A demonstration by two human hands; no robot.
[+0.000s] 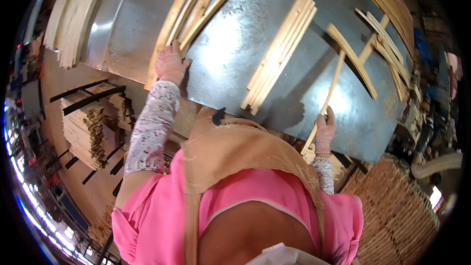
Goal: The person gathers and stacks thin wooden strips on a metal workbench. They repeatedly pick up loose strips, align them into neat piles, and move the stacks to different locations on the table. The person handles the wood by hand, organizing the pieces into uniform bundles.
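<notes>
So my left hand (171, 65) is lying over the near end of a fanned-out group of long, pale wooden strips (172, 19), thumb out to the side; can't tell if the fingers are actually closed around any of them. My right hand (324, 130) is wrapped around a thin, light-coloured wooden stick (334, 81), which slants up over the shiny grey metal table (218, 86), its far end right by a loose jumble of yellowish wooden pieces (352, 61). Between my hands there's a neat bundle of pale, straight wooden sticks (280, 54). Far left on the table sits another batch of whitish wooden slats (77, 19), and below that, a stack of short light-wood pieces (81, 130).
</notes>
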